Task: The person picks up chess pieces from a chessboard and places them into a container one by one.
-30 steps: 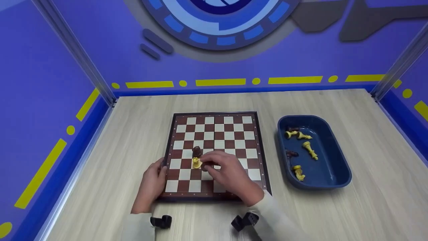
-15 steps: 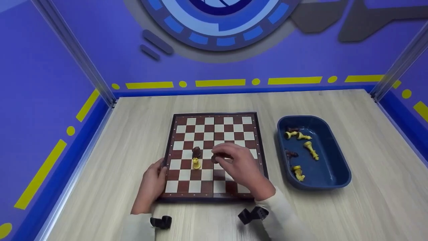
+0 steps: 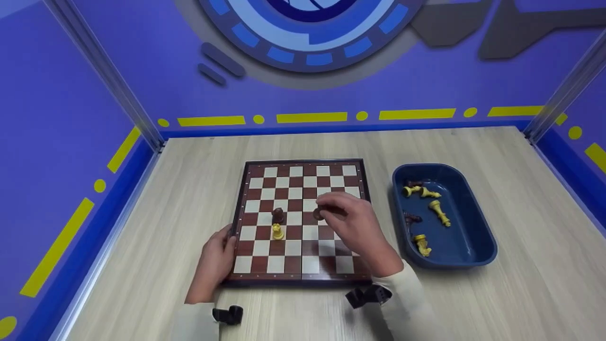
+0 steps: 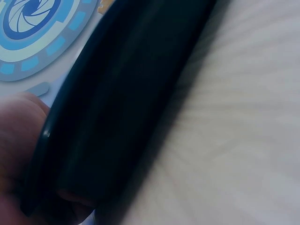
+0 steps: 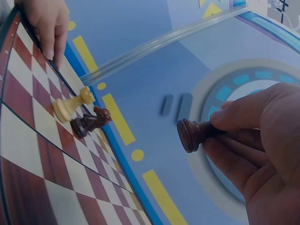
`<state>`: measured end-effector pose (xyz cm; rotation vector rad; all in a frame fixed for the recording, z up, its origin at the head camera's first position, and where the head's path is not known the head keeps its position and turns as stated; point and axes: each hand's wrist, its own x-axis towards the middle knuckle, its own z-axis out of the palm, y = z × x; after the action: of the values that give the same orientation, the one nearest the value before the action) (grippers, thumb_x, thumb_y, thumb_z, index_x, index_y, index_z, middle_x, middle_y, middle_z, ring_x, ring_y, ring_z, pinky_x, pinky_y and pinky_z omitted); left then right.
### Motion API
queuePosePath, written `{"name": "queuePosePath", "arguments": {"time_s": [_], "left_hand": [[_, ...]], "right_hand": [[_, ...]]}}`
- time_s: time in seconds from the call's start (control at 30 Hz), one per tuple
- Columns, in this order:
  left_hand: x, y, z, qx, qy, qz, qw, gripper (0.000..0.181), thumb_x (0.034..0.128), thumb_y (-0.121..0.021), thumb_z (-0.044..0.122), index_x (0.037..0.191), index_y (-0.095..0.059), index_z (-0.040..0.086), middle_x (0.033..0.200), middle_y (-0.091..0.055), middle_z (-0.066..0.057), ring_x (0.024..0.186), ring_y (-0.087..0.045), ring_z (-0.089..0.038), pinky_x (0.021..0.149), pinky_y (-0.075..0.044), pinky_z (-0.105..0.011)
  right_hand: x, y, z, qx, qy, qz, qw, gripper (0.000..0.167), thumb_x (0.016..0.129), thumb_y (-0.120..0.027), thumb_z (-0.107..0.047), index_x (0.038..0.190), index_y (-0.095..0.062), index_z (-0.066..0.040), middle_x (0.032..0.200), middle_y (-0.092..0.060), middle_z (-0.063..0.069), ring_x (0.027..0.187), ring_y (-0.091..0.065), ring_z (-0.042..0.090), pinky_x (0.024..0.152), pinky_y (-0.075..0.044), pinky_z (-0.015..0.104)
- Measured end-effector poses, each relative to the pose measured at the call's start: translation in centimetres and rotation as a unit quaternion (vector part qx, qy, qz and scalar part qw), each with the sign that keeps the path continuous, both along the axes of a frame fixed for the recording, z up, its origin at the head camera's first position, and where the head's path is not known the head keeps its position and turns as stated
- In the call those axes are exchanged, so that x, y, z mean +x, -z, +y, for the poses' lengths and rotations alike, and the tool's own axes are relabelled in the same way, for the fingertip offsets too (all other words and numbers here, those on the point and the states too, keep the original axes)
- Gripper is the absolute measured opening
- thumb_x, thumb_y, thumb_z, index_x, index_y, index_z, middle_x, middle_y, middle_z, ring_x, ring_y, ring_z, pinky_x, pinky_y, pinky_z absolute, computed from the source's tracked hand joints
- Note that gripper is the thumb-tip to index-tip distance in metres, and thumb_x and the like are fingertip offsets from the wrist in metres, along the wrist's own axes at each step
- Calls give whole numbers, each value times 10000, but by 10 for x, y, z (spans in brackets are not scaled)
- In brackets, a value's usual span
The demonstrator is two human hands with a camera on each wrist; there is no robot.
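Over the right half of the chessboard [image 3: 310,232], my right hand [image 3: 357,222] pinches a dark brown chess piece [image 3: 318,214] between thumb and fingers. In the right wrist view the round base of that dark piece [image 5: 188,136] points away from the right hand [image 5: 267,145], held clear of the board; its top is hidden. A cream rook [image 3: 278,232] and, just behind it, a dark knight [image 3: 278,215] stand upright on the left half. My left hand [image 3: 218,258] holds the board's left edge, thumb on the rim; its lower fingers are hidden.
To the right of the board sits a blue tray [image 3: 478,237] with several cream and dark pieces lying in it. Blue panels [image 3: 331,94] with yellow marks rise behind and beside the wooden table [image 3: 203,161].
My right hand has moved right and a little back, carrying the dark piece away from the two standing pieces. The left hand has stayed at the board's edge.
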<state>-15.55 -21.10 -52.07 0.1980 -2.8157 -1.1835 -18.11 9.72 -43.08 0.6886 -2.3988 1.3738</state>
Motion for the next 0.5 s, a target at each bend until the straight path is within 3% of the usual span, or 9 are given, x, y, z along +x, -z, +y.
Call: {"name": "queuePosePath", "arguments": {"time_s": [0.23, 0.5], "left_hand": [[1, -1, 0, 39, 33, -51, 10000, 411, 1008, -472, 103, 1394, -475, -37, 1083, -632, -190, 1023, -626, -299, 902, -495, -478], [2, -2, 1, 74, 30, -51, 10000, 407, 1008, -473, 101, 1396, -482, -20, 1092, -630, -193, 1040, -624, -306, 916, -490, -484]], "right_hand": [[-4, -3, 13, -193, 174, 50, 9997, 174, 872, -704, -51, 1035, -732, -105, 1043, -707, -4, 908, -686, 116, 787, -576, 263], [-8, -10, 28, -358, 451, -50, 9983, 187, 883, -693, -60, 1045, -740, -140, 1062, -709, -10, 949, -676, 82, 807, -563, 221]]}}
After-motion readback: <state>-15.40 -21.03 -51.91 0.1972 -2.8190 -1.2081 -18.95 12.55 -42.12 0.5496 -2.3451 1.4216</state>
